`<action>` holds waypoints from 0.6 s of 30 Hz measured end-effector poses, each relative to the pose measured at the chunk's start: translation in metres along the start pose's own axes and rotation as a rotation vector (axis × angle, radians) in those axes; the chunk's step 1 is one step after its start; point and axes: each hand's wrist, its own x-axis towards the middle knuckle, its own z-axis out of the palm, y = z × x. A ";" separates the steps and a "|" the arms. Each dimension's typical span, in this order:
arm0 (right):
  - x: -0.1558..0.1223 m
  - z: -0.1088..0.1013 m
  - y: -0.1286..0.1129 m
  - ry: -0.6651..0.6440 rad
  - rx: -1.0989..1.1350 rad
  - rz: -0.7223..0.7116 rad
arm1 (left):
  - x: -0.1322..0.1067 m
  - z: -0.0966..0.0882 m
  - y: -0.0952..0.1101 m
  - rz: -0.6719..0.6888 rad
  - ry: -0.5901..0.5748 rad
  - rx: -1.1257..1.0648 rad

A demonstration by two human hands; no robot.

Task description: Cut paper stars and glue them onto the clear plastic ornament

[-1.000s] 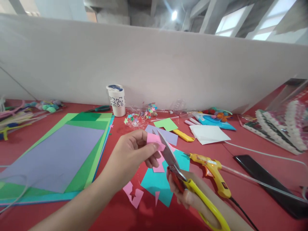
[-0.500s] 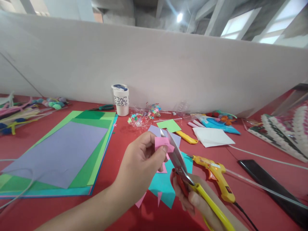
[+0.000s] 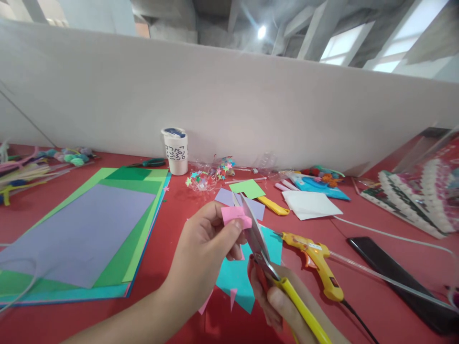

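Note:
Between the thumb and fingers of my left hand [image 3: 204,243] is a small piece of pink paper [image 3: 233,217], held up over the table. My right hand [image 3: 270,298] grips a pair of scissors [image 3: 258,239] with yellow and red handles. The blades are parted and pointing away from me, right against the pink paper's right side. Below my hands lies a turquoise sheet [image 3: 238,282], with pink offcuts [image 3: 233,298] on and beside it. Behind the blades are a lilac paper piece [image 3: 256,209] and a light green square [image 3: 250,188].
A yellow glue gun [image 3: 315,260] and a black flat object [image 3: 387,267] are at right. Stacked coloured sheets [image 3: 89,229] cover the left. Toward the white partition stand a lidded cup [image 3: 176,150], star decorations [image 3: 201,180], a yellow cutter [image 3: 273,205] and white paper [image 3: 311,204].
The whole view has shifted a little, so things sit slightly farther left. My hands keep the same hold on the pink paper and scissors, with the blades still parted beside the paper.

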 end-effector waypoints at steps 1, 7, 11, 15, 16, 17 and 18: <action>0.002 -0.001 0.001 -0.006 0.002 -0.007 | 0.000 0.000 0.000 -0.001 0.003 0.003; 0.002 -0.006 0.004 -0.014 0.036 -0.030 | 0.001 -0.002 0.005 -0.011 0.002 0.039; -0.004 -0.002 -0.001 0.022 0.051 -0.046 | 0.001 -0.004 0.005 -0.018 -0.013 0.073; -0.008 0.005 0.003 0.043 0.087 -0.052 | 0.001 -0.003 0.002 -0.018 -0.002 0.074; -0.007 0.006 0.005 0.032 0.092 -0.051 | 0.002 -0.003 0.002 -0.017 0.001 0.072; -0.007 0.007 0.008 0.017 0.090 -0.045 | 0.002 -0.002 0.001 -0.014 0.003 0.071; -0.007 0.007 0.011 0.010 0.083 -0.039 | 0.003 -0.002 0.000 -0.011 0.004 0.072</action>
